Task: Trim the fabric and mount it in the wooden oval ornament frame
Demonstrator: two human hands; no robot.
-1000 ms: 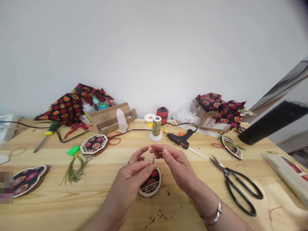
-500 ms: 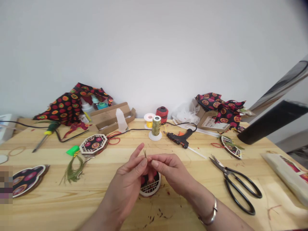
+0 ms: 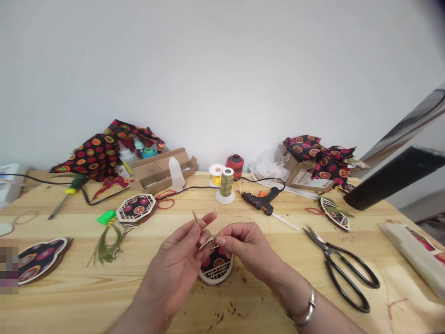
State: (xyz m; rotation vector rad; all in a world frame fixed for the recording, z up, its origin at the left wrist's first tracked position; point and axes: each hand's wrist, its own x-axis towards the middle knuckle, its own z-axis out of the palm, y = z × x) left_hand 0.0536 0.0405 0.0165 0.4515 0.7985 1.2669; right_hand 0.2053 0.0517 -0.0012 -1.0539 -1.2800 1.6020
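My left hand point(image 3: 181, 250) pinches a thin olive-gold bundle of thread point(image 3: 196, 217), whose end sticks up past the thumb. Opposite it, my right hand point(image 3: 239, 243) has thumb and forefinger pressed together on a part of the thread; the exact grip is too small to make out. Below both hands lies a round ornament point(image 3: 217, 266) with a pale lattice frame over dark patterned fabric, its top partly hidden by my fingers. Black-handled scissors point(image 3: 335, 264) rest to the right. A spool of olive thread point(image 3: 227, 183) stands on the table beyond my hands.
A black glue gun point(image 3: 260, 202) with its cord lies behind the right hand. Left are an octagonal ornament point(image 3: 136, 208), an olive tassel point(image 3: 107, 243) and a screwdriver point(image 3: 67, 197). Cardboard boxes point(image 3: 163, 169) and patterned fabric point(image 3: 92, 153) line the wall; a black cylinder point(image 3: 392, 178) leans at right.
My hands have drawn slightly apart, the left one turning so the thread end leans left. More of the round ornament shows between them.
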